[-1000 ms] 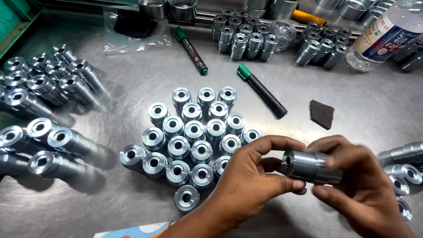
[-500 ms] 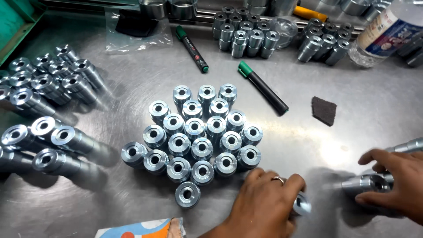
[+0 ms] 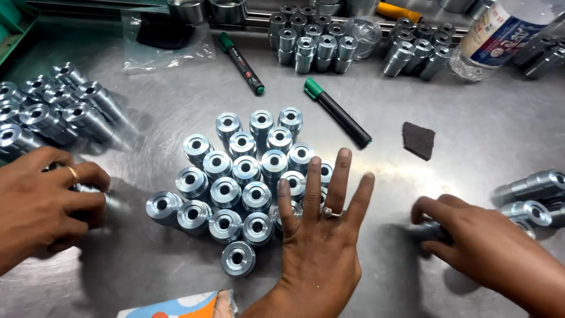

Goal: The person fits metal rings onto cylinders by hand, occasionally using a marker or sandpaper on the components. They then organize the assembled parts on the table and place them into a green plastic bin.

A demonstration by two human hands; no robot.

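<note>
Left hand (image 3: 321, 247) is flat and splayed, gripping nothing, butted against the upright bushing cluster (image 3: 247, 171) mid-table, probably to keep it packed, while right hand (image 3: 477, 241) clenches a loose bushing (image 3: 432, 231) beside the lying ones (image 3: 538, 197).

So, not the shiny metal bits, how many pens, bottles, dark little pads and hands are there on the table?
Green-capped marker pens: 2
Plastic bottle: 1
Dark pad: 1
Hands: 3
Total: 7
</note>
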